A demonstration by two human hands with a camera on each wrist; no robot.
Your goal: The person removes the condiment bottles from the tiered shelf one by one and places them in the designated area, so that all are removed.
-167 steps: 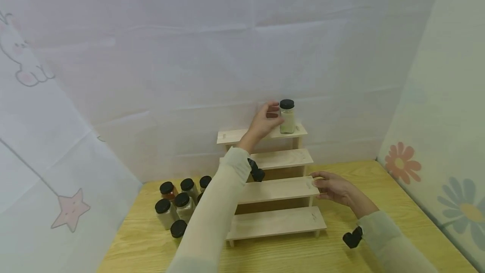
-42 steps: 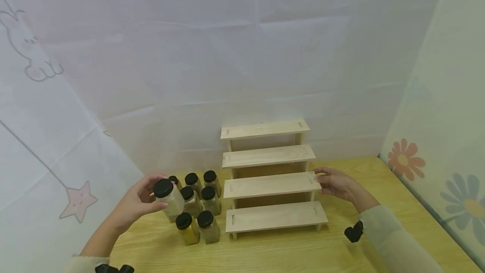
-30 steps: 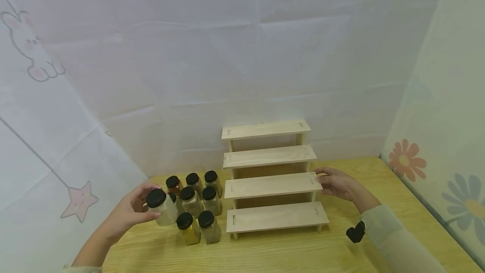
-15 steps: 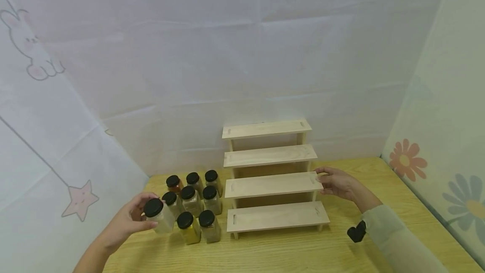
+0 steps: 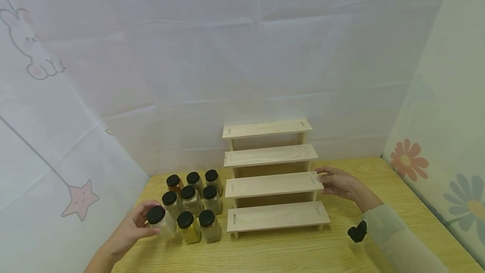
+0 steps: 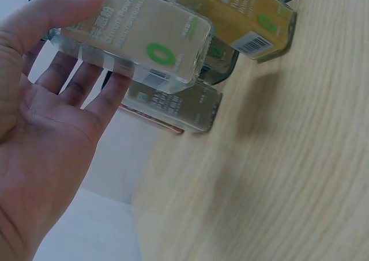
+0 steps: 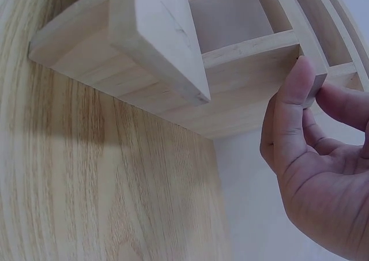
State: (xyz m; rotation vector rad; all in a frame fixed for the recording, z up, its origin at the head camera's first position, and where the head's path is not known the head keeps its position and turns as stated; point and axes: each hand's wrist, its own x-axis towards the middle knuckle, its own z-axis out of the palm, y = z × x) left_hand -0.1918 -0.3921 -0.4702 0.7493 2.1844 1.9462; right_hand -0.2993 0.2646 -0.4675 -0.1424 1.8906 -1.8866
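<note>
In the head view my left hand holds a black-lidded glass spice jar of pale powder at the front left of a group of similar jars. The left wrist view shows thumb and fingers on opposite sides of this jar, its label partly reading "Powder". Its base is apart from the table there. Beside it stands a yellow turmeric powder jar. My right hand pinches the right end of the second-lowest board of a four-step wooden rack; the right wrist view shows fingertips and thumb at the board's corner.
Several other black-lidded spice jars stand close together left of the rack. Everything rests on a light wood-grain table. A white cloth wall rises behind, with patterned side walls left and right.
The left hand was at a jar on the top board; that jar is gone from there. Lately the hand has lowered its held jar toward the group's front left. The right hand keeps its place.
</note>
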